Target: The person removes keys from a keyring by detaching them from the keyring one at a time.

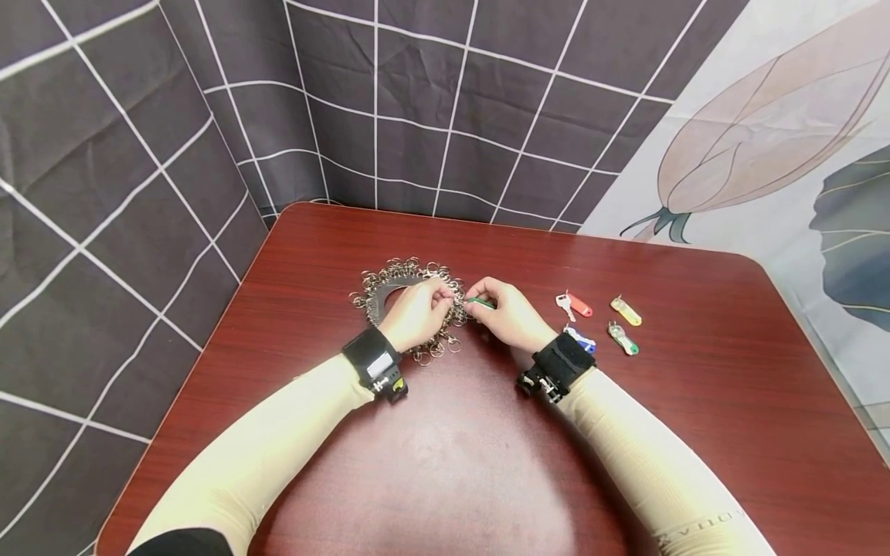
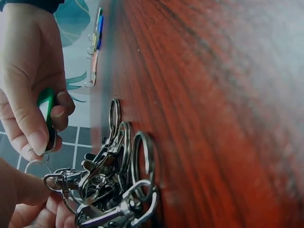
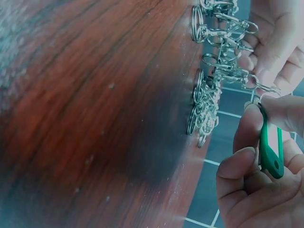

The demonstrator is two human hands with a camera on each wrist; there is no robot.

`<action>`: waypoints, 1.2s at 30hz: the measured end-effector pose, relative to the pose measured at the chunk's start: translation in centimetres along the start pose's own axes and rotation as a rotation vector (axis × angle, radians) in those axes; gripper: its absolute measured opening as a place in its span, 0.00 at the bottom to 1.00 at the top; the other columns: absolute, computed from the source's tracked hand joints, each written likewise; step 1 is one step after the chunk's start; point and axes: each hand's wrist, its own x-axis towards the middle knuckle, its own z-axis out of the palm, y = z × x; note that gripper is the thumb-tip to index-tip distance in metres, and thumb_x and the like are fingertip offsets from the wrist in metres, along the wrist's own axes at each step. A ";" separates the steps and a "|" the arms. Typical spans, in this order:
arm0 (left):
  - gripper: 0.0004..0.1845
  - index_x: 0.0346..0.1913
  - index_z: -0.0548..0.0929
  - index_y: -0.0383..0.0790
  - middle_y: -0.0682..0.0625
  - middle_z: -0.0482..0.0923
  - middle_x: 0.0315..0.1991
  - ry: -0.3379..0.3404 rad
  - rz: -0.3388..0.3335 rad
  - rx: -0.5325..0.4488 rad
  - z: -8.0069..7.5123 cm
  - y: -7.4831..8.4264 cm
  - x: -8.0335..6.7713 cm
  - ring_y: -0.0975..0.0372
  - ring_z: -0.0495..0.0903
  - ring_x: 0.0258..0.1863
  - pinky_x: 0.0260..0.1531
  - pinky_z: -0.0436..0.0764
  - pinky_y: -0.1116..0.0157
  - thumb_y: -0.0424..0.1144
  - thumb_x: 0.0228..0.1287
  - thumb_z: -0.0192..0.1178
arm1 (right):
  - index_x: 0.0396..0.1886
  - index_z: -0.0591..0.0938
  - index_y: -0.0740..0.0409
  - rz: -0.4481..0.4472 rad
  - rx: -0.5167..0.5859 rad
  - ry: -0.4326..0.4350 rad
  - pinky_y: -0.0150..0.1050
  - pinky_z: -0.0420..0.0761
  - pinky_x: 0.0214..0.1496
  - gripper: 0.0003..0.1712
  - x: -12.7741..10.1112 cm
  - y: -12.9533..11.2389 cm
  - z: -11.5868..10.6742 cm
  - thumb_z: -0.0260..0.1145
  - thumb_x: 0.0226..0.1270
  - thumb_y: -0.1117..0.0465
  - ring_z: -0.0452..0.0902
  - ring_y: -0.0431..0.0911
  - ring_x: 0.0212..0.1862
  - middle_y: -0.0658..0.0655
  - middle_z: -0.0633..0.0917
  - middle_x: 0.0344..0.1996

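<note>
In the head view a grey hoop [image 1: 379, 300] hung with many metal snap hooks and key rings [image 1: 436, 350] lies on the table. My left hand [image 1: 417, 313] reaches over it and pinches a snap hook's key ring [image 2: 39, 166] at its right side. Just to the right, my right hand [image 1: 511, 315] holds a green key tag [image 3: 271, 152] with a pale label between thumb and fingers. The tag's small ring [image 2: 46, 156] is close to the key ring at the left fingertips; whether they are linked I cannot tell.
Right of the hands lie a red key tag [image 1: 579, 304] with a silver key [image 1: 565, 306], a yellow tag [image 1: 629, 312], another green tag [image 1: 624, 340] and a blue tag [image 1: 581, 340] partly behind the right wrist. Curtains hang behind the brown table [image 1: 431, 463].
</note>
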 end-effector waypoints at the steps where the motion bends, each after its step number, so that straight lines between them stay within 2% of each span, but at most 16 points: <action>1: 0.03 0.40 0.80 0.40 0.51 0.79 0.31 0.009 0.001 -0.009 0.0 0.0 0.0 0.62 0.78 0.32 0.36 0.77 0.67 0.33 0.65 0.58 | 0.39 0.80 0.58 0.004 0.006 -0.005 0.38 0.78 0.25 0.05 0.0 0.0 0.0 0.65 0.65 0.65 0.79 0.53 0.23 0.52 0.82 0.29; 11: 0.02 0.37 0.79 0.41 0.52 0.78 0.29 0.040 0.027 -0.041 0.2 -0.2 -0.2 0.63 0.77 0.31 0.34 0.77 0.68 0.31 0.63 0.60 | 0.39 0.79 0.56 0.007 0.008 -0.010 0.39 0.79 0.23 0.05 0.0 0.0 0.1 0.65 0.64 0.64 0.79 0.54 0.21 0.52 0.82 0.27; 14: 0.03 0.38 0.80 0.40 0.52 0.78 0.30 0.027 0.029 -0.040 0.2 -0.2 -0.1 0.63 0.77 0.31 0.34 0.77 0.68 0.31 0.63 0.60 | 0.38 0.79 0.55 -0.011 -0.006 0.000 0.38 0.78 0.25 0.04 0.1 0.0 0.1 0.65 0.64 0.64 0.79 0.53 0.21 0.52 0.82 0.27; 22: 0.04 0.40 0.81 0.40 0.52 0.79 0.30 -0.019 0.024 -0.031 -0.1 0.3 -0.2 0.63 0.77 0.29 0.32 0.77 0.67 0.31 0.65 0.58 | 0.37 0.80 0.53 -0.037 -0.056 0.036 0.36 0.76 0.30 0.05 0.2 0.2 -0.2 0.67 0.63 0.63 0.76 0.41 0.24 0.48 0.82 0.28; 29: 0.07 0.44 0.84 0.38 0.50 0.83 0.35 -0.051 0.005 -0.001 -0.2 0.6 -0.2 0.63 0.79 0.31 0.35 0.77 0.65 0.33 0.67 0.58 | 0.36 0.80 0.54 -0.045 -0.057 0.048 0.36 0.74 0.30 0.03 0.1 0.0 -0.6 0.67 0.63 0.63 0.74 0.42 0.24 0.49 0.81 0.27; 36: 0.03 0.37 0.83 0.43 0.55 0.79 0.28 -0.081 -0.003 -0.003 0.2 0.0 0.2 0.65 0.76 0.29 0.32 0.76 0.67 0.37 0.66 0.60 | 0.36 0.80 0.54 -0.009 -0.044 0.087 0.37 0.73 0.30 0.04 0.1 -0.3 -0.9 0.68 0.63 0.62 0.73 0.42 0.24 0.50 0.80 0.25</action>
